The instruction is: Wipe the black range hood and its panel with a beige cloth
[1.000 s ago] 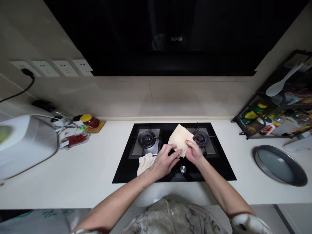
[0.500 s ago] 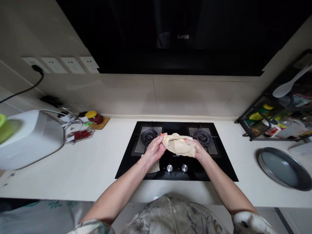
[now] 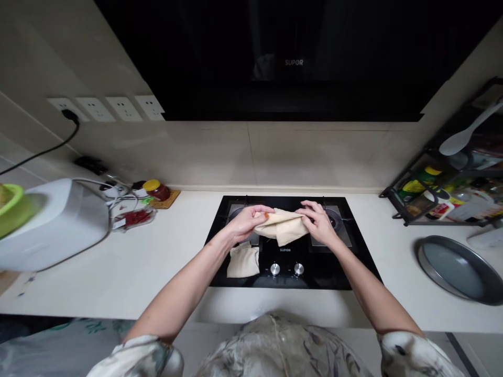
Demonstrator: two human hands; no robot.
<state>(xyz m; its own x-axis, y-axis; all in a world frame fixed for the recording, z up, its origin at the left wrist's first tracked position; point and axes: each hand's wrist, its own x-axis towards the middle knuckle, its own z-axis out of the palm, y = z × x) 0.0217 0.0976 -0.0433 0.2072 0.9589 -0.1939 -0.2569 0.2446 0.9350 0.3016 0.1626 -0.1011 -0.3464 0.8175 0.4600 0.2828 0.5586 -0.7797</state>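
Holding a tan cloth point(image 3: 283, 228) up over the hob point(image 3: 288, 243), I have both hands clamped on it: my left hand point(image 3: 244, 224) pinches its 9 o'clock end, my right hand point(image 3: 319, 224) its 3 o'clock end, fingers closed on the fabric. The cloth hangs between them, folded over itself, with a loose flap drooping toward 6 o'clock, above the middle of the hob and just clear of the knobs point(image 3: 286, 269). Gripping the two ends seems to keep it spread and off the glass, so I can fold or shake it without dragging it.

A second, paler cloth point(image 3: 243, 261) lies flat on the hob at 7 o'clock from my left hand, apart from it, set down where it stays out of the way yet within reach.

On the bench point(image 3: 165, 262), well off at 9 o'clock, stands a white appliance point(image 3: 51, 225), with a jar point(image 3: 156, 189) and a bag of red things point(image 3: 131, 218) near it. At 3 o'clock a grey pan point(image 3: 456, 269) rests on the bench, and a rack point(image 3: 444, 188) of bottles stands behind it. The hood point(image 3: 294, 60) fills the top at 12 o'clock.
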